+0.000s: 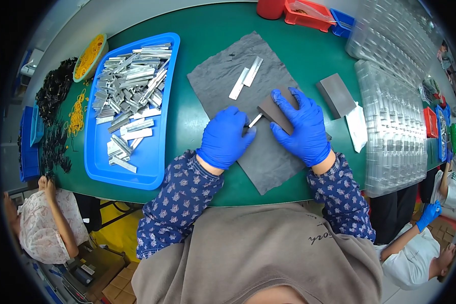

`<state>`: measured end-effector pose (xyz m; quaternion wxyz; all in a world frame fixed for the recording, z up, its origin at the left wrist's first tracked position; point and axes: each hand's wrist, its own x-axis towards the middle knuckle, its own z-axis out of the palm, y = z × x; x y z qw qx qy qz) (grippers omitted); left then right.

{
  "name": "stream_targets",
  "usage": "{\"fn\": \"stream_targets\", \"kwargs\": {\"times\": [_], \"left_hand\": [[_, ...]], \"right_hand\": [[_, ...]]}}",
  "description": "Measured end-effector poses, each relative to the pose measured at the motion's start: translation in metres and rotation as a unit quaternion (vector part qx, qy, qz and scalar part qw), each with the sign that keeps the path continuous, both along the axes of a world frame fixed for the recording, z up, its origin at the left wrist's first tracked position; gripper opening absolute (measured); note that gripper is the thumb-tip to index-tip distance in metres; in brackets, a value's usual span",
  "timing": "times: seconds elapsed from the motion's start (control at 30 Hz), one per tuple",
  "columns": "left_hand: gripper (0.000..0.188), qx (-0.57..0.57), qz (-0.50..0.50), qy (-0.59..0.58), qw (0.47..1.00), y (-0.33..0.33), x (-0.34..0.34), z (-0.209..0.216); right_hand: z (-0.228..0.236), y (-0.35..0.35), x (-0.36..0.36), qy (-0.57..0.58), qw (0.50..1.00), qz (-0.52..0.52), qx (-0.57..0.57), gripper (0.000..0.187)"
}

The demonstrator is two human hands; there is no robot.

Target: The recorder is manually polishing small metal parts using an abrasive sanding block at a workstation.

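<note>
My left hand [225, 137], in a blue glove, pinches one end of a small silvery metal strip [256, 120] over a dark grey sheet [273, 162]. My right hand [303, 126], gloved alike, grips a dark brown-grey rectangular block [273, 109], its fingers spread over the top. The strip's far end meets the block's near left corner; whether it goes under the block is hidden. Two more metal pieces [245, 78] lie overlapping on the sheet, beyond my hands. To the right, a second grey block [336, 95] rests on the green table.
Left stands a blue tray [170, 101] heaped with metal pieces [131, 86]. Beyond it are a bowl of yellow bands [90, 57] and black tangled parts [55, 91]. A white packet [357, 127] and stacked clear plastic trays [392, 126] border the right. Red and blue bins [309, 14] stand behind. Other people sit either side.
</note>
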<state>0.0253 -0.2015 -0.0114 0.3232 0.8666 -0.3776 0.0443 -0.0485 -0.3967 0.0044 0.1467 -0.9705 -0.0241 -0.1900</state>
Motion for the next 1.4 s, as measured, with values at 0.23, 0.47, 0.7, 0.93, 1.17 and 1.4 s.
{"fn": "stream_targets", "kwargs": {"times": [0.23,0.47,0.7,0.93,1.17,1.4], "left_hand": [[0.019,0.014,0.003,0.067,0.998,0.000,0.005,-0.004],[0.017,0.003,-0.007,0.079,0.997,0.000,0.005,0.002],[0.016,0.000,-0.016,0.063,0.998,0.001,0.007,-0.004],[0.019,-0.003,-0.011,0.038,0.999,0.000,0.007,-0.006],[0.022,0.004,-0.004,0.038,0.999,0.001,0.004,-0.002],[0.017,0.036,-0.021,0.177,0.983,0.005,0.010,0.020]], "right_hand": [[0.008,0.026,-0.008,0.033,0.999,-0.004,-0.031,0.068],[0.000,-0.008,0.011,-0.014,0.996,-0.073,-0.050,0.070],[0.005,0.017,-0.002,0.019,0.999,0.012,-0.026,0.068],[0.000,0.016,0.003,0.027,0.998,-0.049,-0.011,0.066],[0.001,-0.032,0.016,0.025,0.988,-0.143,-0.058,0.065],[0.000,-0.040,0.006,-0.009,0.989,-0.129,0.068,0.062]]}}
